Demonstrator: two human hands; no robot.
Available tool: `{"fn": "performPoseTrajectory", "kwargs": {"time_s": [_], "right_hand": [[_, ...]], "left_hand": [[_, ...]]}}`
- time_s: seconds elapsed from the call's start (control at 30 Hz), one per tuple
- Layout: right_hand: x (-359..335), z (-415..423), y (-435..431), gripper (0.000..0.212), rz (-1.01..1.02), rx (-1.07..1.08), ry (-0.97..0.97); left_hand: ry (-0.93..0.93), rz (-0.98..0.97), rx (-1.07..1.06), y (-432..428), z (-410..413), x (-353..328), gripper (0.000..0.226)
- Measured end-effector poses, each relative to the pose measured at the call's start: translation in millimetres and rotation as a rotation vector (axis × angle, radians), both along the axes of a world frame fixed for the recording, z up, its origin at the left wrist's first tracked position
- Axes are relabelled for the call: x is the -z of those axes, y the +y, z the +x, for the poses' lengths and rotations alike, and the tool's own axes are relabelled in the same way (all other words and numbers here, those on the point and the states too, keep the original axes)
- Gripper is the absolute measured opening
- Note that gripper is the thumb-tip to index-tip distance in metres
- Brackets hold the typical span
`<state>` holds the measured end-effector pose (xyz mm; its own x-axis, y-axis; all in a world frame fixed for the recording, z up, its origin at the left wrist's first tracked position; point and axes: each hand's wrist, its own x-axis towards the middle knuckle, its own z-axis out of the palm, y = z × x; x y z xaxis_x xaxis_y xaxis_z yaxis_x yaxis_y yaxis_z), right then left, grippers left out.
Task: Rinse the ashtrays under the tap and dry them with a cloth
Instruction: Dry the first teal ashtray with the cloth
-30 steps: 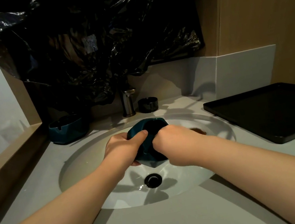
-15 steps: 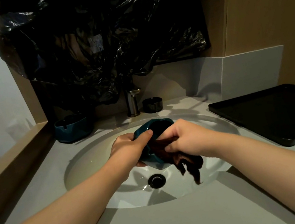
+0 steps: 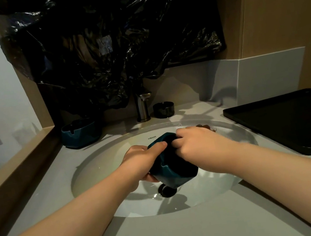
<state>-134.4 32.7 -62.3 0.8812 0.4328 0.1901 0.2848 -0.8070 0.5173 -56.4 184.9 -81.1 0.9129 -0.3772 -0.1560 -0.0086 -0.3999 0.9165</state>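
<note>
- The left hand (image 3: pixel 141 160) grips the teal ashtray (image 3: pixel 170 169) by its side wall, thumb over the rim. It holds the ashtray tilted above the basin (image 3: pixel 101 169) in mid-frame, just over the drain (image 3: pixel 166 190). A wet glazed wall probably slides easily, so if that grip eases the ashtray could fall onto the hard basin and chip.
- The right hand (image 3: pixel 194 144) has its fingers curled into the bowl, seemingly wrapped round the cloth (image 3: pixel 204 127). Only a brown scrap of it shows beyond the knuckles. Pushing hard there could twist the ashtray out of the left hand.
- Most of the cloth is hidden, so I cannot tell how much of the bowl it covers. The notches and corners may stay damp.
- A loose end of cloth could trail into what looks like water by the drain, and would then smear rather than dry.
- The tap (image 3: pixel 143 107) stands just behind, in the upper middle. A careless lift might knock it, or the black ashtray (image 3: pixel 163 109) beside it.
- A second teal ashtray (image 3: pixel 79 132) sits on the worktop (image 3: pixel 171 235) at left. Setting the wiped one beside it risks mixing them up, so the black tray (image 3: pixel 297 124) at right looks the safer place.
</note>
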Motion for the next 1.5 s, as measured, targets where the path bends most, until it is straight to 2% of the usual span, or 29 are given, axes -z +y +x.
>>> {"fn": "performPoseTrajectory", "kwargs": {"time_s": [0.1, 0.17, 0.27, 0.4, 0.47, 0.6, 0.67, 0.73, 0.9, 1.03, 1.1, 1.17, 1.23, 1.33, 1.4, 1.43, 1.5], "right_hand": [[3, 4, 11, 0.02, -0.067, -0.032, -0.003], [3, 2, 19, 0.009, -0.016, 0.059, 0.072], [3, -1, 19, 0.016, 0.44, 0.286, 0.31], [-7, -9, 10, 0.033, 1.133, 0.293, 0.481], [-15, -15, 5, 0.039, 1.27, 0.272, 0.47], [-22, -19, 3, 0.054, 1.392, 0.251, 0.353], [-20, -21, 12, 0.053, 1.34, 0.157, 0.317], [-16, -19, 20, 0.052, 1.173, 0.089, 0.267], [-16, -16, 8, 0.05, 0.787, 0.203, 0.217], [-16, -16, 1, 0.05, 0.889, 0.23, 0.115], [-17, -15, 8, 0.051, 0.893, 0.184, 0.194], [-16, -15, 10, 0.051, 0.797, 0.196, 0.271], [-17, -16, 7, 0.047, 0.596, 0.246, 0.233], [-22, -20, 8, 0.036, 0.433, 0.22, 0.003], [-21, -21, 11, 0.035, 0.508, 0.102, -0.136], [-19, -21, 11, 0.035, 0.527, 0.044, -0.126], [-11, -17, 12, 0.035, 0.367, 0.031, -0.007]], "left_hand": [[-0.016, -0.023, -0.045, -1, 1, -1, 0.038], [-0.057, -0.032, -0.079, -2, 1, -1, 0.036], [-0.119, 0.009, -0.084, -3, 1, 0, 0.034], [-0.095, -0.01, -0.065, -1, 2, 1, 0.037], [-0.047, -0.049, -0.075, -1, 4, 1, 0.039], [0.057, -0.102, -0.138, 0, 10, 0, 0.042], [0.069, -0.113, -0.144, 1, 11, 1, 0.043], [0.067, -0.111, -0.134, 0, 12, 3, 0.044], [0.063, -0.13, -0.132, -1, 13, 3, 0.046], [0.088, -0.14, -0.125, 0, 13, 2, 0.047], [0.082, -0.147, -0.15, 1, 12, 1, 0.044], [0.036, -0.144, -0.14, 0, 11, 1, 0.04], [-0.009, -0.158, -0.089, -3, 6, 1, 0.038], [-0.038, -0.152, -0.075, -4, 4, 0, 0.036], [-0.03, -0.129, -0.105, -2, 7, -2, 0.037], [-0.022, -0.119, -0.117, -1, 8, -3, 0.037], [-0.004, -0.149, -0.114, -1, 7, -4, 0.034]]}}
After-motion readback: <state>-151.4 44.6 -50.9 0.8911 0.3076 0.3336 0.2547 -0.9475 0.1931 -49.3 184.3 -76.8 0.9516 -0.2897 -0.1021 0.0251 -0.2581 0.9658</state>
